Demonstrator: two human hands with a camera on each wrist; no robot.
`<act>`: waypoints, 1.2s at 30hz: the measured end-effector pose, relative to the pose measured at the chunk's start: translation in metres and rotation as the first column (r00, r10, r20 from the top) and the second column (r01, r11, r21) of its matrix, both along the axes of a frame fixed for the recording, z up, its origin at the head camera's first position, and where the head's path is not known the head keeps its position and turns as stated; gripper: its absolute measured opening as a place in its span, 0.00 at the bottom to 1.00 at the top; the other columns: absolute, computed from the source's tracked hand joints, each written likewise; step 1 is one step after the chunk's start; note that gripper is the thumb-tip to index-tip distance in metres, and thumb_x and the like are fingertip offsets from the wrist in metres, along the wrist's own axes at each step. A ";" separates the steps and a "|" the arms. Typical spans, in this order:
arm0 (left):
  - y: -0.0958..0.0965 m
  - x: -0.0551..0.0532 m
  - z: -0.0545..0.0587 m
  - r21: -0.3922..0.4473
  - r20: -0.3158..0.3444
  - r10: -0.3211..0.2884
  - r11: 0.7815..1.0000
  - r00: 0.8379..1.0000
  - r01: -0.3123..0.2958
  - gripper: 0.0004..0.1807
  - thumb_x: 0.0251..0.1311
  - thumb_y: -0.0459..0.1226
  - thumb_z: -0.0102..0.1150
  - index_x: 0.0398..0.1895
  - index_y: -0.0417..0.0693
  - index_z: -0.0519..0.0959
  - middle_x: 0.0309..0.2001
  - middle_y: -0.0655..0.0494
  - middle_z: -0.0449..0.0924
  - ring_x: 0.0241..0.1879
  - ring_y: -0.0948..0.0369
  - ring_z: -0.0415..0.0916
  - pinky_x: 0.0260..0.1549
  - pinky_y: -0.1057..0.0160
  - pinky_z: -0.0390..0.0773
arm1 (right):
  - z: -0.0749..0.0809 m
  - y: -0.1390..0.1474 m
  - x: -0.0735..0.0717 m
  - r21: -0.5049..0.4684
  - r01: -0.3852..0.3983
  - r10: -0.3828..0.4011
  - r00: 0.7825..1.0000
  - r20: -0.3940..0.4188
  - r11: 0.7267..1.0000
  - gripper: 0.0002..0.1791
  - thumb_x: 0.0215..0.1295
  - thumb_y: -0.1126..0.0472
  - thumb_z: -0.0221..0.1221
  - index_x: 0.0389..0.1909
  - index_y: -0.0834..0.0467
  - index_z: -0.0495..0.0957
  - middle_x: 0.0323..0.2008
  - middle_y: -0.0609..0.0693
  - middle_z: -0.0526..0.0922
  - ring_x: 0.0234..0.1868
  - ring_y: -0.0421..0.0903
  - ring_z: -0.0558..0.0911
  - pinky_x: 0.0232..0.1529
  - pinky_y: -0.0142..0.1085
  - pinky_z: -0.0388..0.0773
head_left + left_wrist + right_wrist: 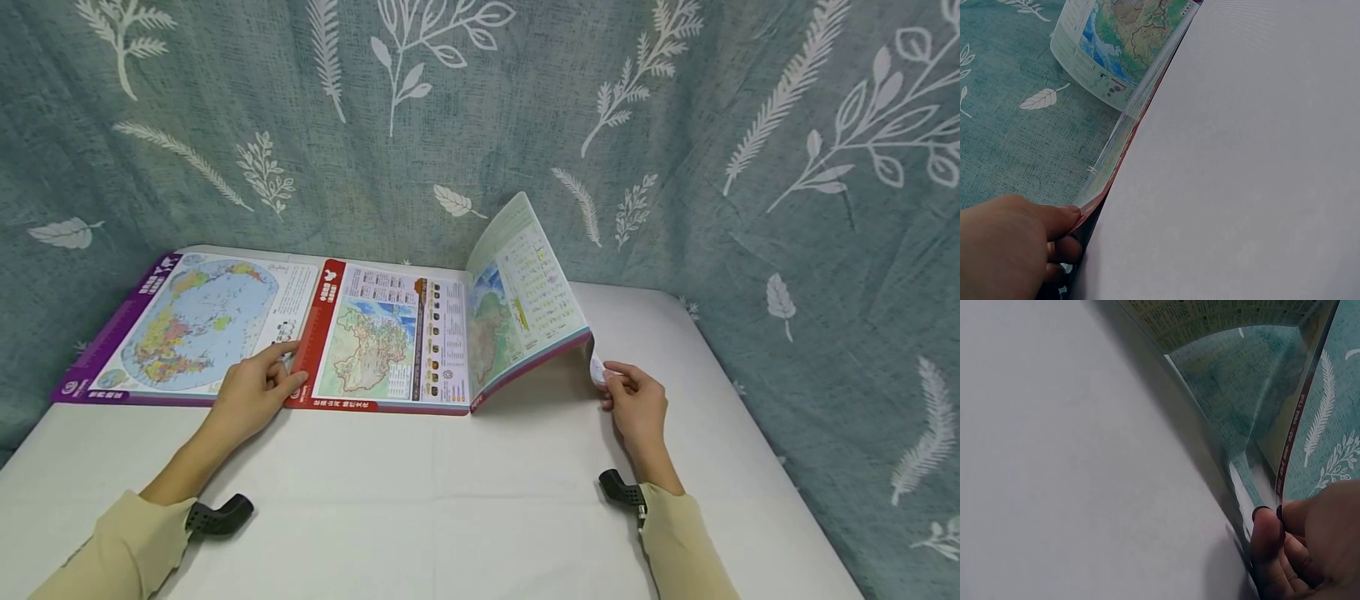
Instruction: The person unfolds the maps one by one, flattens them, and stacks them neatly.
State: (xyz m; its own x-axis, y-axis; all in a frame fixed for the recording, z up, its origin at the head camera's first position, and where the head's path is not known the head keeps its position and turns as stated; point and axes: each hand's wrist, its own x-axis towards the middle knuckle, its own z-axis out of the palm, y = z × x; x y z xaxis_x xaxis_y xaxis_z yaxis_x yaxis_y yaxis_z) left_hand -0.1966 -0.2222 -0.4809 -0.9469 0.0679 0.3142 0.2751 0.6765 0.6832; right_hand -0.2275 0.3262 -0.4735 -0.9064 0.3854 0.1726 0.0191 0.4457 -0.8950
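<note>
A red-bordered folding map [378,333] lies partly flat on the white table. Its right panel [517,292] stands raised and bent, showing a printed side. My left hand [251,387] pinches the red map's lower left edge between thumb and fingers, as the left wrist view shows too. Beneath and left of it is a purple-bordered world map [202,325]. My right hand [637,408] pinches the raised panel's near right corner, where a whitish, bent part shows. In the right wrist view, thumb and finger [1267,534] meet on the panel's dark red edge.
A white cloth covers the table [420,508]. Behind and to the right hangs a green-blue curtain [750,233] with white leaf prints, close to the back of the maps. A black wrist device [221,517] sits on each forearm.
</note>
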 end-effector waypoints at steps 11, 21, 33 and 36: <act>0.001 0.001 0.003 0.000 0.014 0.023 1.000 1.000 -0.023 0.28 0.68 0.34 0.69 0.68 0.33 0.73 0.20 0.57 0.70 0.20 0.67 0.61 0.25 0.65 0.61 | 0.003 0.013 0.000 0.020 0.085 -0.085 0.996 -0.006 0.996 0.14 0.78 0.59 0.60 0.54 0.63 0.86 0.32 0.53 0.86 0.18 0.35 0.81 0.24 0.29 0.81; 0.001 0.000 0.003 -0.003 0.016 0.018 1.000 1.000 -0.018 0.28 0.68 0.34 0.69 0.68 0.32 0.74 0.20 0.57 0.70 0.20 0.68 0.61 0.25 0.65 0.61 | 0.002 0.033 0.003 -0.049 0.170 -0.169 0.985 0.011 0.984 0.17 0.78 0.56 0.59 0.57 0.63 0.84 0.32 0.50 0.86 0.17 0.34 0.80 0.22 0.28 0.80; 0.001 0.001 0.002 0.007 0.016 0.015 1.000 1.000 -0.015 0.28 0.68 0.35 0.69 0.68 0.33 0.74 0.20 0.58 0.70 0.20 0.69 0.61 0.25 0.66 0.61 | 0.004 0.052 0.003 -0.088 0.216 -0.217 0.976 -0.001 0.973 0.21 0.76 0.55 0.61 0.63 0.64 0.80 0.28 0.31 0.80 0.15 0.32 0.79 0.21 0.28 0.80; 0.001 0.001 0.002 0.006 0.014 0.015 1.000 1.000 -0.015 0.27 0.68 0.35 0.69 0.67 0.34 0.74 0.20 0.57 0.70 0.20 0.69 0.61 0.25 0.66 0.61 | 0.003 0.057 0.003 -0.078 0.233 -0.233 0.972 0.015 0.969 0.22 0.77 0.54 0.61 0.64 0.63 0.79 0.30 0.31 0.80 0.15 0.32 0.80 0.22 0.28 0.80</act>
State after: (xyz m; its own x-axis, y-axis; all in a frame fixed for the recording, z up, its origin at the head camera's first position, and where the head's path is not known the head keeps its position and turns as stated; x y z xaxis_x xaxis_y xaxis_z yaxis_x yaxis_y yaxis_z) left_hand -0.1955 -0.2209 -0.4794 -0.9522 0.0513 0.3011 0.2550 0.6762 0.6912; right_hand -0.2240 0.3835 -0.4702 -0.7907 0.5984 0.1289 0.1190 0.3568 -0.9266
